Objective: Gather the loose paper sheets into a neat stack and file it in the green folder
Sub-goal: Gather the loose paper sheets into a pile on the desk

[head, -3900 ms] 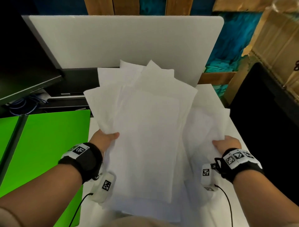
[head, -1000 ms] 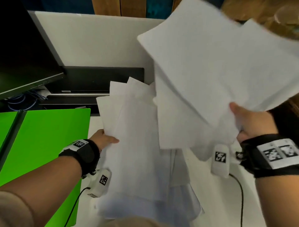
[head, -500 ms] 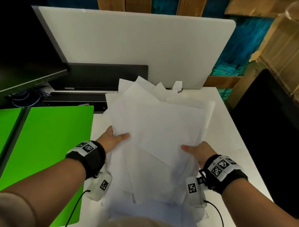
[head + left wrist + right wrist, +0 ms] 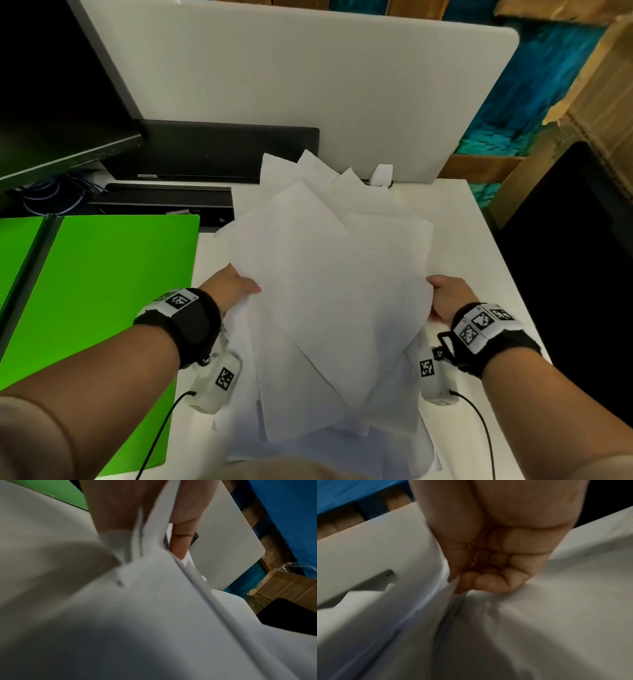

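Observation:
A loose, fanned bundle of white paper sheets (image 4: 329,291) is held above the white desk (image 4: 472,240) between both hands, its corners sticking out at different angles. My left hand (image 4: 236,287) grips the bundle's left edge, thumb on top. In the left wrist view the sheets (image 4: 154,615) run between thumb and fingers (image 4: 181,539). My right hand (image 4: 445,298) pinches the right edge; the right wrist view shows curled fingers (image 4: 489,580) closed on the paper edges (image 4: 452,588). The green folder (image 4: 102,301) lies open and flat to the left of the left hand.
A white partition panel (image 4: 308,85) stands behind the desk. A black monitor (image 4: 51,85) and black trays (image 4: 205,154) sit at the back left. A small white clip (image 4: 382,174) is at the panel's foot. A dark chair (image 4: 575,257) and cardboard boxes stand to the right.
A second ago my right hand held a batch of sheets high; it came down and laid them on the left hand's batch. Both hands now hold one bundle by its side edges.

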The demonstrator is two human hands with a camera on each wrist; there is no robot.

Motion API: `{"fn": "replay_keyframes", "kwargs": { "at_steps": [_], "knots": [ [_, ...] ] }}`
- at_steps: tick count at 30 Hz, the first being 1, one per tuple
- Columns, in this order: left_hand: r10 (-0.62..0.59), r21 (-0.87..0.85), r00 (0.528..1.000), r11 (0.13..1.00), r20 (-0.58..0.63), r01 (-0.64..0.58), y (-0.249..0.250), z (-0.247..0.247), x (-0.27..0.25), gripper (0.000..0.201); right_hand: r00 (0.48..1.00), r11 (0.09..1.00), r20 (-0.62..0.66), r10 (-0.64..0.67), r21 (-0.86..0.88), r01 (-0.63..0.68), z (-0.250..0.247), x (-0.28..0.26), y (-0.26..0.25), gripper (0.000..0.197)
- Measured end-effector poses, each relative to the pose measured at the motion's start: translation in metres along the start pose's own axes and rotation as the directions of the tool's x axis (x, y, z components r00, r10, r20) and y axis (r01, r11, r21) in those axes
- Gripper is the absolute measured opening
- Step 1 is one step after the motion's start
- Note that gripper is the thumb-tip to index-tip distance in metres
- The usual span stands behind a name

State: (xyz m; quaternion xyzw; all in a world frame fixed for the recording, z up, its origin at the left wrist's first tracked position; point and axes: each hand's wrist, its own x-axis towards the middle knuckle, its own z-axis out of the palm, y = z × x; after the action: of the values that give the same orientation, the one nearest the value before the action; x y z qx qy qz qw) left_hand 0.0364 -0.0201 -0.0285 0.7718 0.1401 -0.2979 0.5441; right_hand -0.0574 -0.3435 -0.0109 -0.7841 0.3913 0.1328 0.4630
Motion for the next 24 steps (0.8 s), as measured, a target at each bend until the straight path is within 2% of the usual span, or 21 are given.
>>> {"fn": "replay_keyframes", "kwargs": {
  "at_steps": [2, 4, 5, 7, 8, 10, 12, 15, 17, 20, 21, 22, 24],
  "knots": [
    [-0.013, -0.083, 0.997, 0.996, 0.078, 0.02, 0.004, 0.002, -0.003, 0.041, 0.997, 0.987, 0.036, -0.062, -0.146, 0.066, 0.01, -0.003, -0.01, 0.021],
    [-0.022, -0.095, 0.994, 0.995, 0.107, 0.033, 0.008, 0.005, -0.008, 0.044, 0.996, 0.982, -0.004, -0.089, -0.165, 0.087, 0.014, -0.002, -0.014, 0.028],
    [-0.031, -0.087, 0.994, 0.995, 0.106, 0.041, 0.008, 0.005, -0.008, 0.048, 0.996, 0.989, -0.047, -0.077, -0.129, 0.07, 0.013, -0.004, -0.016, 0.031],
    [-0.083, -0.067, 0.991, 0.994, 0.107, 0.091, 0.007, 0.005, -0.007, 0.065, 0.993, 0.999, -0.114, 0.026, 0.024, -0.024, 0.011, -0.005, -0.011, 0.043],
    [-0.102, -0.065, 0.989, 0.992, 0.111, 0.11, 0.005, 0.006, -0.005, 0.063, 0.99, 0.99, -0.11, 0.088, 0.124, -0.074, 0.009, -0.008, -0.011, 0.039],
    [-0.124, -0.06, 0.984, 0.989, 0.127, 0.132, 0.004, 0.01, -0.006, 0.04, 0.988, 0.962, -0.001, 0.156, 0.227, -0.152, 0.012, -0.014, -0.003, 0.018],
    [-0.147, -0.021, 0.982, 0.988, 0.122, 0.15, 0.004, 0.017, -0.008, 0.043, 0.99, 0.963, 0.082, 0.114, 0.234, -0.13, 0.02, -0.017, 0.003, 0.031],
    [-0.055, 0.1, 0.995, 0.994, 0.084, 0.046, 0.008, 0.03, -0.017, 0.055, 0.992, 0.945, 0.126, 0.01, 0.323, -0.051, 0.033, -0.031, -0.001, 0.035],
    [0.028, 0.194, 0.998, 0.98, 0.059, -0.039, 0.009, 0.035, -0.022, 0.054, 0.983, 0.928, 0.18, 0.022, 0.362, -0.087, 0.034, -0.036, -0.001, 0.031],
    [0.12, 0.153, 0.993, 0.981, 0.017, -0.121, 0.012, 0.025, -0.032, 0.045, 0.983, 0.857, 0.174, 0.06, 0.495, -0.14, 0.014, -0.037, 0.007, 0.022],
    [0.16, 0.125, 0.987, 0.979, 0.003, -0.159, 0.014, 0.018, -0.036, 0.04, 0.974, 0.812, 0.213, 0.074, 0.554, -0.183, 0.003, -0.04, 0.01, 0.029],
    [0.195, 0.089, 0.981, 0.977, -0.003, -0.194, 0.017, 0.012, -0.041, 0.034, 0.971, 0.803, 0.229, 0.068, 0.566, -0.19, -0.008, -0.038, 0.012, 0.047],
    [0.25, 0.035, 0.968, 0.968, 0.006, -0.25, 0.026, -0.001, -0.053, 0.017, 0.977, 0.814, 0.211, 0.011, 0.566, -0.132, -0.023, -0.04, 0.008, 0.078]
  ]
}}
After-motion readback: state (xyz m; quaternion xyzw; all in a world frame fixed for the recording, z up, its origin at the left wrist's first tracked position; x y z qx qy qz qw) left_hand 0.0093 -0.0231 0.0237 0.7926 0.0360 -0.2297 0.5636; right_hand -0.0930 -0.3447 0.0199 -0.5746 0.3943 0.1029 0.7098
